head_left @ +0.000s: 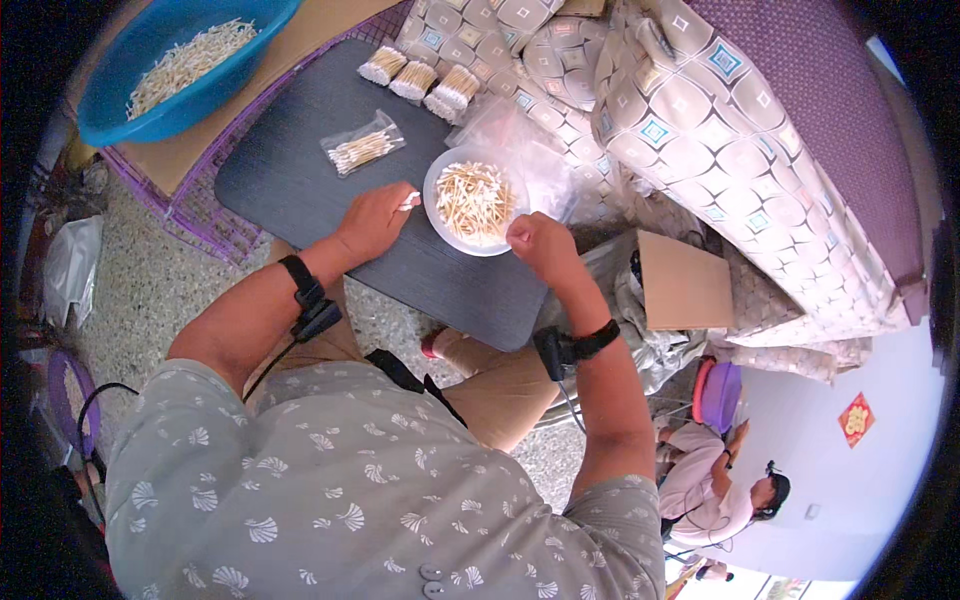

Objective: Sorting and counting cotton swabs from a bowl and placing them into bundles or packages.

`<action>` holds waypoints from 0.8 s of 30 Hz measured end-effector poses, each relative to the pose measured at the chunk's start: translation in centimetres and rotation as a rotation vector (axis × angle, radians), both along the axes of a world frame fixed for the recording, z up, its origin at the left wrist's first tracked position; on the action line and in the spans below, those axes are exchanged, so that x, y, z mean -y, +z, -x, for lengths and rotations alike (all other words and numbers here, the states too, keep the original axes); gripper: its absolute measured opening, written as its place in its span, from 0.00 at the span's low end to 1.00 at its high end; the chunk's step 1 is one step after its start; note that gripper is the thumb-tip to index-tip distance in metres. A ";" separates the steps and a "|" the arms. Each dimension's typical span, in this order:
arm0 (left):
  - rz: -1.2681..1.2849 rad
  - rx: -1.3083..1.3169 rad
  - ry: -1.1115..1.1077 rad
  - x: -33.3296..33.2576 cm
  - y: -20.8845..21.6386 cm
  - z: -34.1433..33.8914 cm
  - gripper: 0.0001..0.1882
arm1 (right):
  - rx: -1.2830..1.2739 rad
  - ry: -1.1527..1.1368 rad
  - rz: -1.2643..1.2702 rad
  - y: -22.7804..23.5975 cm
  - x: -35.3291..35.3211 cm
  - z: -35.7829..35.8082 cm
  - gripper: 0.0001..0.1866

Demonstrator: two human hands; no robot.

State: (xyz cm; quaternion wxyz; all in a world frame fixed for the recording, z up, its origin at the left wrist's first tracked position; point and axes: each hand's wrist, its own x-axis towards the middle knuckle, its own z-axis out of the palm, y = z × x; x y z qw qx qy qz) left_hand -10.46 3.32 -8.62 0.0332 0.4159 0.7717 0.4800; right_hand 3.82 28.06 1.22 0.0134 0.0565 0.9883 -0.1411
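Observation:
A white round bowl (pixel 437 222) full of loose cotton swabs (pixel 474 200) stands on a dark board-like table (pixel 440 285). Just left of the bowl, my left hand (pixel 375 222) is closed around a few cotton swabs, whose white tips (pixel 409 201) poke out by the fingers. My right hand (pixel 543 245) is curled at the bowl's right rim; whatever its fingers pinch is hidden. Beyond my left hand lies a clear bag (pixel 362 146) with cotton swabs inside. Three bundles of swabs (pixel 412 80) sit along the table's far edge.
Clear plastic bags (pixel 535 160) lie right of the bowl, against patterned cloth (pixel 700 120). A large blue basin (pixel 100 110) of swabs stands at the far left. Right of the table is a cardboard piece (pixel 685 282). Another person (pixel 705 480) sits at the lower right.

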 end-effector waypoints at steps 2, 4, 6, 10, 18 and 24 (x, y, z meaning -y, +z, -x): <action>0.012 -0.004 -0.008 0.1 0.2 0.0 0.10 | -0.015 0.003 -0.032 -0.2 0.5 0.5 0.06; 0.055 0.011 -0.001 0.2 0.3 0.0 0.09 | -0.121 -0.003 -0.051 -0.2 0.8 0.8 0.06; 0.034 0.014 -0.009 0.3 0.3 0.0 0.09 | -0.132 -0.054 -0.033 -0.1 1.1 1.0 0.06; 0.000 0.021 -0.021 0.6 0.7 -0.1 0.09 | -0.205 -0.137 0.068 0.4 1.4 1.3 0.08; -0.001 0.013 -0.004 0.5 0.6 -0.1 0.09 | -0.179 -0.252 0.095 -0.8 2.9 3.1 0.08; -0.039 0.022 0.009 0.4 -0.5 -0.2 0.09 | -0.242 -0.248 0.203 0.2 1.2 3.3 0.07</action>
